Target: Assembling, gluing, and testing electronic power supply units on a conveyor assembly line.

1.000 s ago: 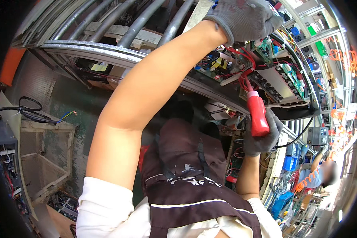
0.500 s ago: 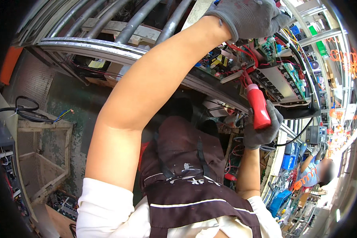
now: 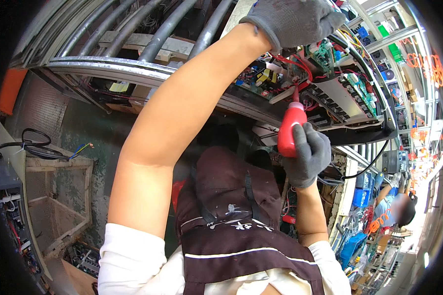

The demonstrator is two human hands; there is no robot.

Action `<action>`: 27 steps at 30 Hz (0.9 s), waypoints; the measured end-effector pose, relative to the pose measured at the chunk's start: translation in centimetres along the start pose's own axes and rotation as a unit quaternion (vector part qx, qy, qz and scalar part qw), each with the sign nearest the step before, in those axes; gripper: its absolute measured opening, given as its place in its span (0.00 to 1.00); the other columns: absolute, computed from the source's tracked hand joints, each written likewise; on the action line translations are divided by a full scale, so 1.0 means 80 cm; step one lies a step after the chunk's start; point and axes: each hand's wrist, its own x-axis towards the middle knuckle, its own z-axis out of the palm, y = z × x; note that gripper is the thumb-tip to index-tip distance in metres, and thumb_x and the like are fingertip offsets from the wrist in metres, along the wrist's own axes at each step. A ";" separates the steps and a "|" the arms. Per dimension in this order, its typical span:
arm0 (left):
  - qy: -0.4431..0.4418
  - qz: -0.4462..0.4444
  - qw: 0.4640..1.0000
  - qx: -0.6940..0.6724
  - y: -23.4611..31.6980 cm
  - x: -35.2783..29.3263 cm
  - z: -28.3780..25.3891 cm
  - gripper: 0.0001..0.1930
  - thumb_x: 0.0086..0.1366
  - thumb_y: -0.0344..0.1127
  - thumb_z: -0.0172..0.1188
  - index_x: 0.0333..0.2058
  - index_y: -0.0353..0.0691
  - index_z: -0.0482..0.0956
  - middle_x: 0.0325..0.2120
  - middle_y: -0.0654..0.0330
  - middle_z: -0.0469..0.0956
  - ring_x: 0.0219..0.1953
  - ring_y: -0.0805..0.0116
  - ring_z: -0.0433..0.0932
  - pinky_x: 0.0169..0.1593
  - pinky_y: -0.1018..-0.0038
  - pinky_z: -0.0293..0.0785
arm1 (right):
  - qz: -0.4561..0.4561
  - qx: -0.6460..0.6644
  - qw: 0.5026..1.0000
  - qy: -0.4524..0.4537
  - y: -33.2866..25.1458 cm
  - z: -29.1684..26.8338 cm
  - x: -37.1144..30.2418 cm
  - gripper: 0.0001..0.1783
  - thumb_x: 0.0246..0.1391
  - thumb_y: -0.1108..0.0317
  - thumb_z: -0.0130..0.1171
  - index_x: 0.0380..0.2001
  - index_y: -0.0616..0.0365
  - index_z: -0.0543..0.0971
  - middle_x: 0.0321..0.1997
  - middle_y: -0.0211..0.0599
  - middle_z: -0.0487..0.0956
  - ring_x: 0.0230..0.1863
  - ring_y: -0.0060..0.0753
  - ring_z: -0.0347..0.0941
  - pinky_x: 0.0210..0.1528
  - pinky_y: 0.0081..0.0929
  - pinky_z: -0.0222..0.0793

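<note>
In a grey glove, my right hand (image 3: 309,156) is wrapped round a red squeeze bottle (image 3: 291,129). Its narrow red nozzle points up and away, with the tip among the red wires (image 3: 300,64) of an opened electronic unit (image 3: 342,101). Green circuit boards (image 3: 324,55) and a pale metal plate with black parts along it show inside the unit. My left hand (image 3: 298,22), also gloved in grey, reaches across to the unit's far left side. Its fingers are curled, and whatever they hold is hidden.
Metal rollers (image 3: 167,30) of a conveyor run at the upper left, edged by a metal rail (image 3: 108,68). A wooden frame (image 3: 59,196) stands on the floor at left, with a black cable (image 3: 34,140) above it. Another person (image 3: 389,209) is at far right, near blue bins (image 3: 362,189).
My right hand has moved left with the red bottle, which now leans the other way, its base swung to the left. My left hand has shifted slightly left in the view.
</note>
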 end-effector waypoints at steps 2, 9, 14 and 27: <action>0.012 0.029 0.999 0.005 0.002 0.007 -0.004 0.15 0.62 0.35 0.55 0.16 0.40 0.74 0.16 0.51 0.73 0.22 0.54 0.75 0.30 0.62 0.70 | 0.014 0.010 1.000 -0.009 -0.001 -0.006 0.007 0.28 0.29 0.70 0.65 0.43 0.53 0.78 0.41 0.40 0.77 0.32 0.42 0.74 0.33 0.35 0.68; -0.088 0.100 0.985 0.111 -0.023 -0.005 -0.003 0.13 0.57 0.40 0.60 0.40 0.44 0.80 0.27 0.61 0.78 0.31 0.61 0.78 0.34 0.67 0.70 | 0.108 0.093 0.982 0.121 0.007 -0.038 -0.012 0.26 0.38 0.69 0.74 0.42 0.63 0.75 0.40 0.48 0.76 0.38 0.42 0.74 0.42 0.33 0.72; -0.040 0.066 0.996 0.034 -0.021 0.003 0.000 0.15 0.65 0.40 0.50 0.19 0.43 0.74 0.18 0.59 0.74 0.25 0.57 0.74 0.31 0.64 0.63 | 0.102 0.107 0.971 0.187 0.012 -0.066 -0.001 0.31 0.46 0.58 0.71 0.48 0.59 0.68 0.44 0.47 0.73 0.43 0.39 0.71 0.46 0.33 0.72; -0.045 0.044 0.998 0.003 -0.011 0.004 -0.002 0.08 0.62 0.37 0.52 0.27 0.43 0.78 0.22 0.61 0.76 0.28 0.58 0.74 0.33 0.64 0.61 | -0.029 0.093 0.979 0.179 0.030 -0.060 0.083 0.28 0.27 0.67 0.71 0.39 0.60 0.79 0.37 0.46 0.77 0.28 0.42 0.76 0.26 0.31 0.73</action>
